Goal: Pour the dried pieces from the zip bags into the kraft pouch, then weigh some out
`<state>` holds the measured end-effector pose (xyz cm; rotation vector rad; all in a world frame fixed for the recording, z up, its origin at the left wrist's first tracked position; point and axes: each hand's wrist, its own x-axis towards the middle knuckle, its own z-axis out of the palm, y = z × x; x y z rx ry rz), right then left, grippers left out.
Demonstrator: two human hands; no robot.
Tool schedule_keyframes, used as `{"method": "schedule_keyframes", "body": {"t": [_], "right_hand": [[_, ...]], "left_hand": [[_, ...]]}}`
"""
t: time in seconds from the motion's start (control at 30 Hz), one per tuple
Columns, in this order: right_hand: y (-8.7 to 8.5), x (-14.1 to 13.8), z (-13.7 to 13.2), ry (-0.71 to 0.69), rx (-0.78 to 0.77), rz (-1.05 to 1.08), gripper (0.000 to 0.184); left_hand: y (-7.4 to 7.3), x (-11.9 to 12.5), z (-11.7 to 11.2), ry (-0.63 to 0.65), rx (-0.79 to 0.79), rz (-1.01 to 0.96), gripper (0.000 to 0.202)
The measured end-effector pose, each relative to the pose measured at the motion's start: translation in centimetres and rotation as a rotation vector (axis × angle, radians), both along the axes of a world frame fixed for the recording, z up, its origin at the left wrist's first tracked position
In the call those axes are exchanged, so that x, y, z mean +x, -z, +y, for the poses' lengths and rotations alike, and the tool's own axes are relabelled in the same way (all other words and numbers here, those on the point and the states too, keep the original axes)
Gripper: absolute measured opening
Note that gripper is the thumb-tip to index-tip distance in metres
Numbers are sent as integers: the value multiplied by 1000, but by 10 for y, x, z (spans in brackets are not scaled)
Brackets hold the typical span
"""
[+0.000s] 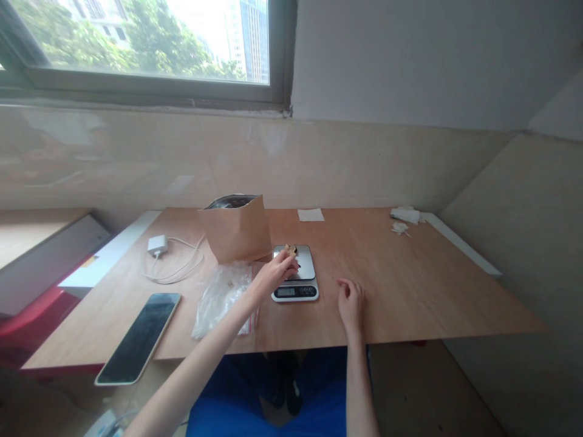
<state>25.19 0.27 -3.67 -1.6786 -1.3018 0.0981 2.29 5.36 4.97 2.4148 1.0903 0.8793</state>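
wood table (423,285), viewed from its front edge, with window (146,42) above the back edge.

left hand (276,273): narrow pinch, fingertips (288,257) closed on a small tan piece (290,250) with dark patches. piece sits at the back of the scale (296,291), above or on the steel platform; cannot tell whether it touches. scale stands near mid-table, toward the front edge, display facing the person, digits too small to read.

right hand (350,303): near the front edge, right of the scale and just apart from it. fingers loosely curled, nothing visible in them; contact with the table cannot be confirmed.

left of the scale, kraft bag (235,229) stands upright and slightly tilted, its dark lining (230,201) showing at the mouth. clear plastic bag (221,300) lies crumpled in front of it, just beside the scale, under the left forearm.

toward the left edge: white charger (157,245) with coiled white cable (175,264); phone (138,338) lies face up at the front left corner, overhanging the edge.

back edge: paper slip (311,215) near the middle. back right corner: white tissue (405,215), with small white scraps (399,227) just in front of it.
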Motion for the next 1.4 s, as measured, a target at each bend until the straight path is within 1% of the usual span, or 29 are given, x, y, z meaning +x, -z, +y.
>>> {"method": "schedule_keyframes", "body": {"t": [0.1,0.2,0.3,0.4,0.47,0.53,0.57,0.67,0.73,0.8,0.83,0.87,0.9,1.0,1.1,1.23,1.3,1.4], "right_hand": [[0,0,0,5,-3,0,30],[1,1,0,5,-11,-3,30],[2,1,0,2,-16,-9,31],[3,1,0,5,-15,-13,31],[3,1,0,5,-11,-12,32],[3,1,0,-3,-7,-8,31],[2,1,0,-7,-6,-4,31],[2,0,0,-8,-4,12,30],[1,0,0,-6,-9,20,29],[0,0,-1,-10,-18,24,29],[-1,0,-1,-12,-21,25,29],[-1,0,-1,-12,-22,25,29],[-1,0,-1,-11,-22,26,30],[-1,0,-1,-4,-19,24,30],[-1,0,-1,-4,-20,20,30],[0,0,-1,-12,-25,11,32],[0,0,0,-9,-23,6,33],[1,1,0,-4,-16,3,32]], "left_hand": [[11,1,0,8,-13,21,16],[18,2,-2,2,-23,31,17],[20,2,-5,-1,-19,40,19],[17,2,-6,5,-11,22,18],[9,-1,-4,-33,18,-5,16],[-5,-7,1,-138,88,-53,15],[-15,-11,4,-187,133,-85,16],[-52,-27,19,-456,327,-202,21],[-76,-41,32,-620,429,-206,26],[-93,-56,46,-739,455,-148,29],[-98,-62,52,-774,442,-102,30],[-101,-68,57,-796,411,-53,31],[-101,-73,61,-792,368,11,32],[-98,-80,63,-741,294,213,39],[-99,-77,52,-763,268,294,43],[-115,-73,33,-859,104,407,41],[-123,-72,27,-816,-2,490,41],[-130,-74,22,-666,-148,608,43]]}}
